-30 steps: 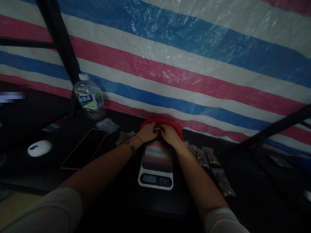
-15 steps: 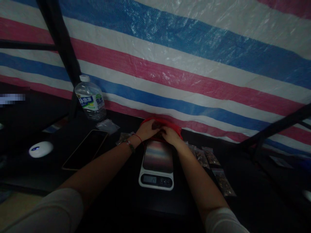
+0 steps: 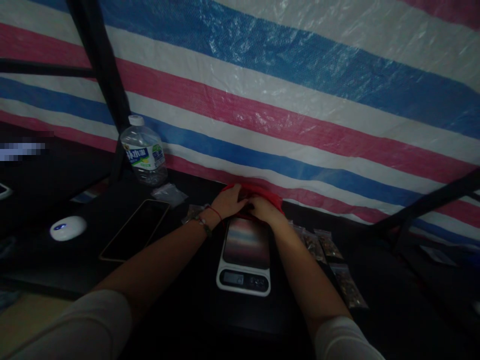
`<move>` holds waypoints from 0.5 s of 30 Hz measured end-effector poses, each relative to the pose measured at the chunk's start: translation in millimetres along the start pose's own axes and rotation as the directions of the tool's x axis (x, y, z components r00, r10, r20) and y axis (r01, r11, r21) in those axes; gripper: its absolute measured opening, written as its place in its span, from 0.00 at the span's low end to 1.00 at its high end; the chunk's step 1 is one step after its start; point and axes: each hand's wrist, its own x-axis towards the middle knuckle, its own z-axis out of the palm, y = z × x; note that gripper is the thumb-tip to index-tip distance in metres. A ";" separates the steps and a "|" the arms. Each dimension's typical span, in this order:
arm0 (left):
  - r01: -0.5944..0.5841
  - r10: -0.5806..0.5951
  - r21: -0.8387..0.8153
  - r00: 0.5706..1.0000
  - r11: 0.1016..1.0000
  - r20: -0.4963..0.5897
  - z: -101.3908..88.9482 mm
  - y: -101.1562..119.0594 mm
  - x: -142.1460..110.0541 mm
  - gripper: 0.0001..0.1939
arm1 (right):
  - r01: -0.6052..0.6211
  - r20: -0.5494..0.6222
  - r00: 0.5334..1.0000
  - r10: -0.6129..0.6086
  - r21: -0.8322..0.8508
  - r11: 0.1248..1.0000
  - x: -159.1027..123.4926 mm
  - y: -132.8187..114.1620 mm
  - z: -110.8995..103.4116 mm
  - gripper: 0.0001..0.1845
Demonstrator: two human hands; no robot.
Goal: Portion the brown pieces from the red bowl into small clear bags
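A red plastic bag (image 3: 276, 197) lies open at the back of the black table, just behind a white kitchen scale (image 3: 245, 250) with a lit display. At the bag's left side is my left hand (image 3: 229, 202), its fingers closed at the bag's mouth. From the right, my right hand (image 3: 264, 209) reaches into the same bag. Its fingertips are down in the dark opening, so their grip is hidden. What lies inside the bag cannot be made out. Small filled zip bags (image 3: 348, 286) lie to the right of my right forearm.
On the left are a phone (image 3: 135, 230), a white computer mouse (image 3: 68, 228) and a clear plastic bottle (image 3: 145, 155). Near the bottle lie clear zip bags (image 3: 169, 194). A striped tarp (image 3: 262, 105) hangs close behind the table, with dark frame bars (image 3: 99, 60) at both sides.
The view has shifted slightly, moving everything a little to the right. Both hands stay at the red bag, with only small finger movements.
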 end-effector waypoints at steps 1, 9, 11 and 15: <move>0.001 -0.002 0.034 1.000 0.999 0.029 0.3 -0.3 -0.3 0.20 | 0.003 -0.013 1.000 -0.003 0.011 1.000 -1.6 2.9 0.3 0.15; -0.009 -0.009 0.145 0.993 0.989 0.118 -1.5 3.2 -1.9 0.19 | 0.032 -0.020 0.999 -0.031 0.066 0.997 -12.4 13.7 2.0 0.12; -0.007 -0.012 0.152 0.992 0.988 0.124 -2.0 5.1 -2.7 0.19 | 0.020 -0.022 1.000 -0.018 0.061 0.998 -12.9 11.4 2.1 0.11; -0.009 -0.008 0.131 0.992 0.991 0.126 -0.9 6.8 -3.5 0.19 | 0.016 -0.058 0.998 -0.015 0.030 0.999 -12.7 8.1 3.9 0.12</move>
